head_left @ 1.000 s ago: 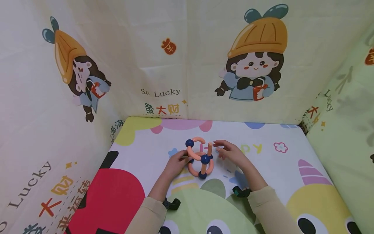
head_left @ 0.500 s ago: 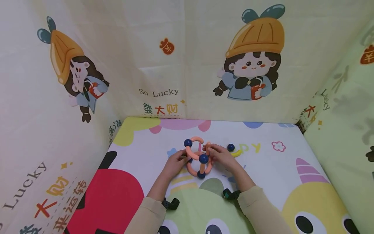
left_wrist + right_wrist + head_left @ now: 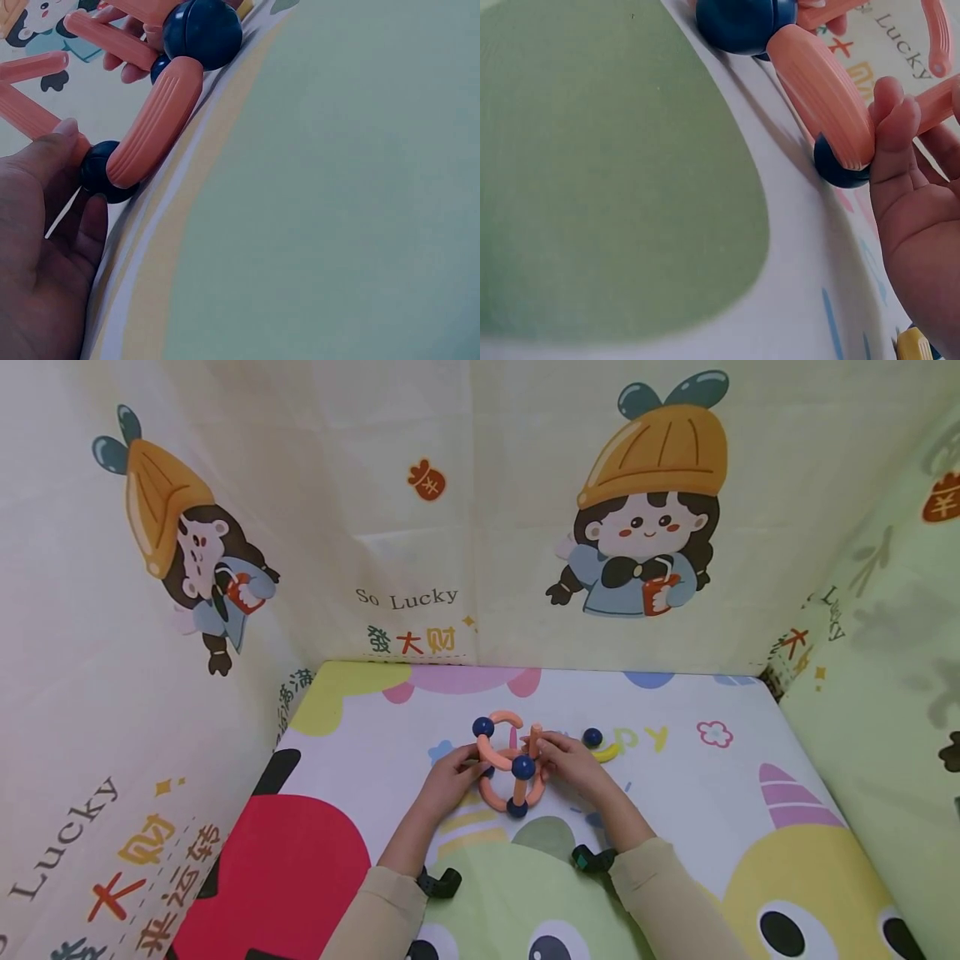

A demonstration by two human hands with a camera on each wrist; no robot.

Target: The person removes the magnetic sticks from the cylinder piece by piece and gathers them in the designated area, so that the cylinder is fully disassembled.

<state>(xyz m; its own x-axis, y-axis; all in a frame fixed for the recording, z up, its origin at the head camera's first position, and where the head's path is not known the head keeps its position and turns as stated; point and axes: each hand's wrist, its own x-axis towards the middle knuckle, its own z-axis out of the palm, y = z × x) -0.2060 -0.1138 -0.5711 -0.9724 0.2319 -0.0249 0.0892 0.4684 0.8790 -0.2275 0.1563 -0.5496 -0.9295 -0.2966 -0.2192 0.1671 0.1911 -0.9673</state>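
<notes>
A frame of salmon-coloured rods and dark blue balls, a magnetic building toy (image 3: 493, 754), stands on the printed mat between both hands. My left hand (image 3: 448, 783) holds its left side; the left wrist view shows thumb and fingertips pinching around a blue ball (image 3: 109, 172) where rods join. On the other side my right hand (image 3: 576, 768) grips a straight salmon rod (image 3: 535, 742) that points upward. In the right wrist view its fingers (image 3: 896, 124) close on this rod beside a blue ball (image 3: 840, 166). One curved rod (image 3: 507, 717) at the top has a free end.
Behind the right hand a loose blue ball (image 3: 592, 738) lies by a yellow curved rod (image 3: 607, 753). Printed cloth walls (image 3: 517, 568) stand at the back and both sides of the mat (image 3: 675, 793).
My right hand has come left from beside the toy and taken hold of the upright rod, uncovering the loose ball and yellow rod. My left hand keeps its hold.
</notes>
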